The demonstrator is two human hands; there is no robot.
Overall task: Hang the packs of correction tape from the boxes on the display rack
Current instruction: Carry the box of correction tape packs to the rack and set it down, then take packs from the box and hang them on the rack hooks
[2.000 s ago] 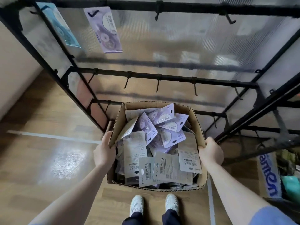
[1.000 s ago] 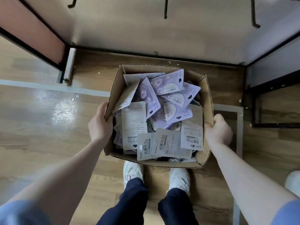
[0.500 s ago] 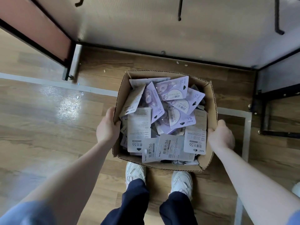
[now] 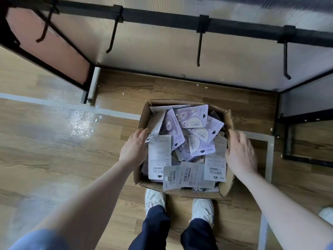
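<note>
Presently, box (image 4: 227, 188): cardboard, on wooden floor (image 4: 54, 141) below rack hooks (image 4: 198, 49).
Packs (image 4: 191, 141): heaped inside box.
Left hand (image 4: 134, 148): fingers loosely extended at left rim, gripping nothing.
Right hand (image 4: 239, 152): fingers spread, empty.

Lilac and grey packs (image 4: 191, 117), brown box (image 4: 224, 188)
</note>
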